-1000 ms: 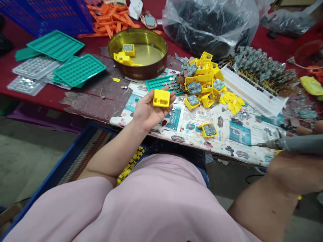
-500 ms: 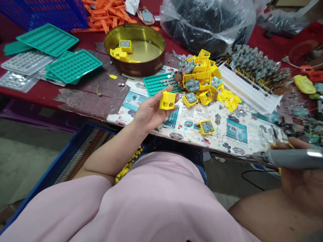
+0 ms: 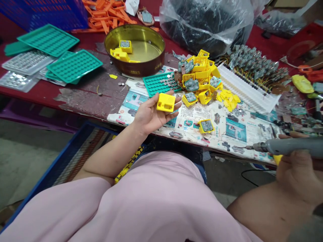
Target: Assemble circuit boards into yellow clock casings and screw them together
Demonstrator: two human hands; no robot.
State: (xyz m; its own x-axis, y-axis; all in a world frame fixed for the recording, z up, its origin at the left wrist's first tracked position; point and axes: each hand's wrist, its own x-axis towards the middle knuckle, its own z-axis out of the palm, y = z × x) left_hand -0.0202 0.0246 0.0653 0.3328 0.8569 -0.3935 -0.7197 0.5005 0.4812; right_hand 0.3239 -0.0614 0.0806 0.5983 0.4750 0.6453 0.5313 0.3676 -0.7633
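On the far left I see a blue basket [image 3: 50, 15] and, nearer, a pile of green trays [image 3: 47, 39] beside clear trays [image 3: 29, 62] of silvery rounds, all on the red surface [image 3: 37, 94]. Orange parts [image 3: 108, 16] lie heaped behind a round tin [image 3: 141, 69] that has a few yellow pieces inside. In front of the tin I have the left hand [image 3: 152, 118] palm up, its fingers loosely spread beneath a yellow casing [image 3: 166, 103] and the thumb against the casing's left edge, so it is carried above the printed sheet [image 3: 161, 127]. Just behind it sits a green tray partly filled with discs [image 3: 152, 85]. To the right I see a heap of yellow casings [image 3: 202, 75], one more casing [image 3: 206, 126] lying alone nearer me, and small yellow flat pieces [image 3: 229, 99]. Beyond stands a white strip [image 3: 252, 92] beside wired grey parts [image 3: 257, 64]. On the far right, I have the right hand [image 3: 299, 169] closed around a grey tool [image 3: 290, 147], its thin bit pointing left.
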